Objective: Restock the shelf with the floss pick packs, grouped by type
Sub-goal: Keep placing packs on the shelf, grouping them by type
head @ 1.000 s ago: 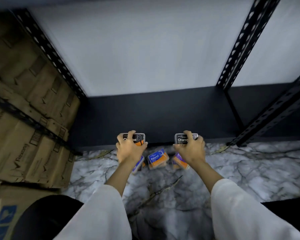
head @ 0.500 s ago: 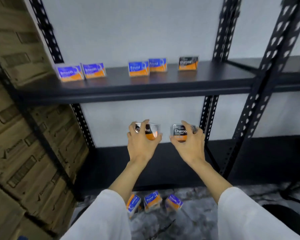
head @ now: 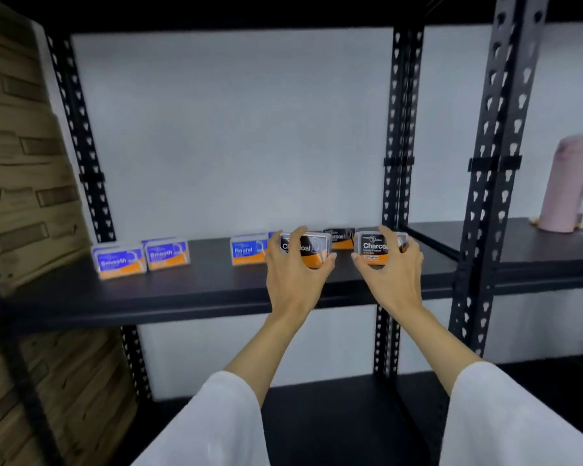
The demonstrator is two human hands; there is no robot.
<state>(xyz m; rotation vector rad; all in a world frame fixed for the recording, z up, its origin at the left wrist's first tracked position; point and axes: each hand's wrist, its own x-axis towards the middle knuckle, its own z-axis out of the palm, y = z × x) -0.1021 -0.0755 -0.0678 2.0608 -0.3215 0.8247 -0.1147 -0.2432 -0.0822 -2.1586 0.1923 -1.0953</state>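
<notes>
Two blue Smooth packs (head: 141,257) stand paired at the left-centre of the black shelf (head: 81,294), with a Round pack (head: 248,252) further right, evidently kept apart by type. Right of centre, the left hand (head: 295,274) grips one Charcoal pack (head: 312,248) and the right hand (head: 389,272) grips another Charcoal pack (head: 374,248), both just before the shelved Charcoal pack (head: 340,237), probably to join it. A pink bottle (head: 567,186) sits far right.

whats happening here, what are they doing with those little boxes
A person is stocking a black metal shelf with floss pick packs. The left hand grips one black-and-orange Charcoal pack and the right hand another, both held by the Charcoal pack already standing there. Two blue Smooth packs stand at the left, blue Round packs in the middle.
</notes>
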